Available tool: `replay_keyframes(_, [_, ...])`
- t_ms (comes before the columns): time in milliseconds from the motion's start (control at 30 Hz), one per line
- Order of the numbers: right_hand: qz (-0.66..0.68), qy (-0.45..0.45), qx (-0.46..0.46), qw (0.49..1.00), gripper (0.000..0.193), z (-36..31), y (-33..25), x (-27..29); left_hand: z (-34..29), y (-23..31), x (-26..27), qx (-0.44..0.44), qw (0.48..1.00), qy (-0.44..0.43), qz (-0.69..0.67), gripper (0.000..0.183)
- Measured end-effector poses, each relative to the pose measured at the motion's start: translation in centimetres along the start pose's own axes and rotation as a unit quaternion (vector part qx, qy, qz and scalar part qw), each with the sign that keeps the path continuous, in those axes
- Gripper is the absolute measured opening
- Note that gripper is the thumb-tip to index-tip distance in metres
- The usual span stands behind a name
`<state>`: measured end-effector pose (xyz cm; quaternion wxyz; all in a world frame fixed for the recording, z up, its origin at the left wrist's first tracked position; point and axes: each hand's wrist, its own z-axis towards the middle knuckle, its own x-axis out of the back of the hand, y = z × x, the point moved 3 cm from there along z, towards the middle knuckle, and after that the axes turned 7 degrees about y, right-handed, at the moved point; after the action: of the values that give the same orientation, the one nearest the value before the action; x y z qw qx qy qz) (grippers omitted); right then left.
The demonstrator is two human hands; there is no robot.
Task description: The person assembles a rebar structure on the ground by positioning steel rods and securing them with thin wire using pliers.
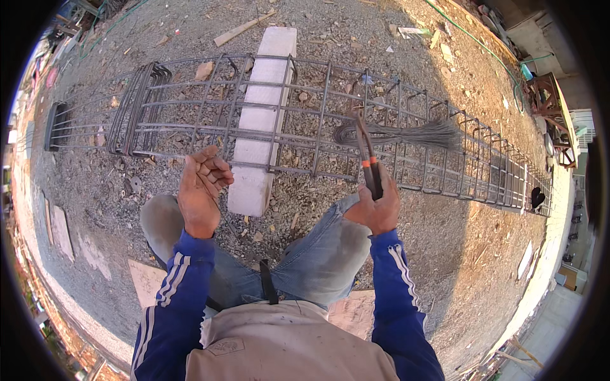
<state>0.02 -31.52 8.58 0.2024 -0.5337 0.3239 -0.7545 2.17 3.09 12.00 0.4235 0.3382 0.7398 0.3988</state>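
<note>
My right hand (379,206) grips a pair of pincers (365,143) by their black and orange handles. The jaws point away from me, above the near side of a long rebar cage (323,120). Just right of the jaws, a looped bundle of thin tie wire (413,134) lies across the cage bars, its loose ends fanning to the right. Palm up, my left hand (202,193) has half-curled fingers with nothing visible in it. It is beside the cage's near bar, left of a pale concrete block (251,190) that lies crosswise under the cage.
Grouped stirrups (136,114) are bunched on the bars at left, with a dark stack of stirrups (57,127) beyond. A loose wooden strip (244,27) lies on the gravel at the far side. A green hose (473,35) curves along the far right.
</note>
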Motion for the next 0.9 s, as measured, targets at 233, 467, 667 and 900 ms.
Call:
replay_keyframes(233, [-0.019,-0.156,0.076,0.985,0.054,-2.3,-5.2,-15.2,-2.7,8.2,-6.9,-0.019,0.996,-0.073,0.050,0.051])
replay_keyframes(467, [0.007,0.106,0.122,0.987,0.056,2.2,-3.8,-8.8,2.4,7.9,-10.0,0.034,0.991,-0.082,0.098,0.051])
replay_keyframes(667, [-0.261,0.010,0.141,0.955,0.076,9.6,6.3,-1.6,5.0,6.1,-10.5,0.070,0.976,-0.180,0.099,0.054])
replay_keyframes(900, [-0.479,-0.278,0.190,0.811,0.064,16.2,12.0,-2.4,5.6,5.3,-10.0,0.103,0.973,-0.174,0.114,0.054])
